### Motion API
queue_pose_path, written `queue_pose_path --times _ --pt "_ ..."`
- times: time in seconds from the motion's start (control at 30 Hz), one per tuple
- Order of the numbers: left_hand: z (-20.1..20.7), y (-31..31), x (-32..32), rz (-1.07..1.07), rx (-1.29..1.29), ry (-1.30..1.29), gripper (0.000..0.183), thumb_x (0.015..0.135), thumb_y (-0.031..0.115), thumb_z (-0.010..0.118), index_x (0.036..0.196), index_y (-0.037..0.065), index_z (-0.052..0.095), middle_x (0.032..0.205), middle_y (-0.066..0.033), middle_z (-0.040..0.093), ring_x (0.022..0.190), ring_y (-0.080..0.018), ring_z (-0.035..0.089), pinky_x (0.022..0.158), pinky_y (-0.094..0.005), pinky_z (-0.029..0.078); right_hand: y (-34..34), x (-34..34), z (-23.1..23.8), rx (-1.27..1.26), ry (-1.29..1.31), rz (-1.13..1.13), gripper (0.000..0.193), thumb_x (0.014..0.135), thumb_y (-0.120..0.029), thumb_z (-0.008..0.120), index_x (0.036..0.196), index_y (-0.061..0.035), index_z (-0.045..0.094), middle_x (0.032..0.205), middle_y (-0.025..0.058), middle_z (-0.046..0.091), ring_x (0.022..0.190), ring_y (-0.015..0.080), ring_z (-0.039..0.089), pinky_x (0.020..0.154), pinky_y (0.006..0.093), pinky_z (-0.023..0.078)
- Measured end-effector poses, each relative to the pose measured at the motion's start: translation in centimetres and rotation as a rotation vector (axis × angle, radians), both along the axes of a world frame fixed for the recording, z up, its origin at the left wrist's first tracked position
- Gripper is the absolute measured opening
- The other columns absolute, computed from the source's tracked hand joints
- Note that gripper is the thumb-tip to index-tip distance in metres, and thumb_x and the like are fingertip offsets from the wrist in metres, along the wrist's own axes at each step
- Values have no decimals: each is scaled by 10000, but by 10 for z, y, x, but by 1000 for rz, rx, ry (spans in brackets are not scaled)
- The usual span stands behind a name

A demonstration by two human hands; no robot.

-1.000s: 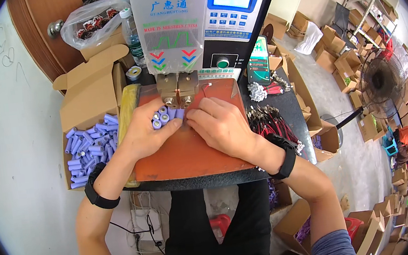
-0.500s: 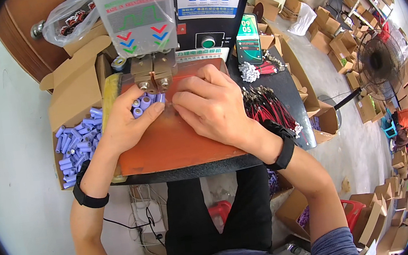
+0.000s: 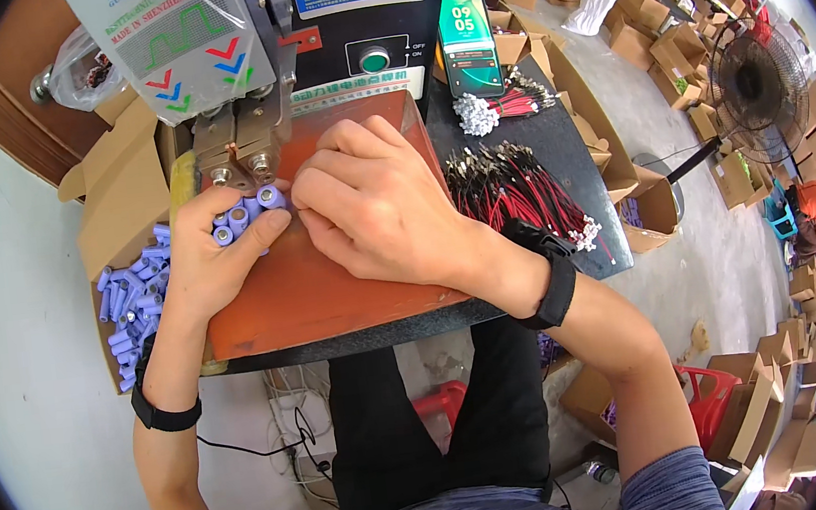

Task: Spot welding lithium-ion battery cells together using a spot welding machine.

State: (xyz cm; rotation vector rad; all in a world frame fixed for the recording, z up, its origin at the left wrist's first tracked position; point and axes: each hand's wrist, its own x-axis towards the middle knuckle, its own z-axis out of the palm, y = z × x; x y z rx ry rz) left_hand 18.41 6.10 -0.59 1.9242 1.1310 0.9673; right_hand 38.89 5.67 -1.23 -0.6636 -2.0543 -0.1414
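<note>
My left hand (image 3: 211, 252) is closed around several small purple cylindrical battery cells (image 3: 238, 219), with the thumb across their near side and metal ends showing. Just above the fingers are the metal electrodes (image 3: 236, 159) of a spot welding machine. My right hand (image 3: 377, 203) is beside the cells, fingers curled and pressed together close to the rightmost cell; whatever they pinch is hidden. Both hands are over an orange-red work board (image 3: 333, 299).
An open cardboard box (image 3: 113, 228) of loose purple cells (image 3: 136, 296) stands left of the board. To the right lie red-and-black wire leads (image 3: 522, 192), a white-tipped bundle (image 3: 483, 113) and an upright phone (image 3: 467, 42). A black fan (image 3: 758, 99) and several boxes stand beyond.
The whole view has shifted, so the machine and board appear further left. The cells in my left hand now show more of their ends. My right hand remains close beside them.
</note>
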Motion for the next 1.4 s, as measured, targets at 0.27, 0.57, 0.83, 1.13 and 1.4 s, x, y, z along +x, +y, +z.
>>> queue_pose_path --times 0.27,0.57,0.83,1.13,1.4 --pt "-1 1 1 -4 52 2 163 801 151 718 867 12 665 659 26 554 587 -35 469 521 -206 368 2 0 -1 15 38 -37 134 669 -24 665 747 -68 564 753 31 587 738 213 552 667 337 380" --pt "7 1 5 -21 34 101 147 803 143 704 874 19 668 634 24 569 564 -36 490 517 -203 387 4 -2 1 33 105 -41 151 628 -10 672 700 -84 561 703 11 570 733 200 549 777 362 352" --pt "2 5 7 -38 47 22 180 812 140 701 913 -5 666 666 11 594 566 -41 497 522 -197 397 6 1 -4 16 170 -7 159 619 3 658 709 -69 549 688 37 550 707 224 528 705 361 347" --pt "-1 5 2 42 62 84 214 778 115 711 954 22 633 843 -12 617 709 -83 535 644 -252 446 10 5 3 -191 299 23 80 697 -53 635 696 -98 569 643 32 542 656 234 533 671 371 365" --pt "4 6 0 -138 -27 -34 197 806 80 682 990 12 663 897 -48 666 823 -115 597 746 -257 464 7 -3 13 -722 374 163 55 799 -63 642 826 -17 632 756 37 631 677 83 579 602 226 463"
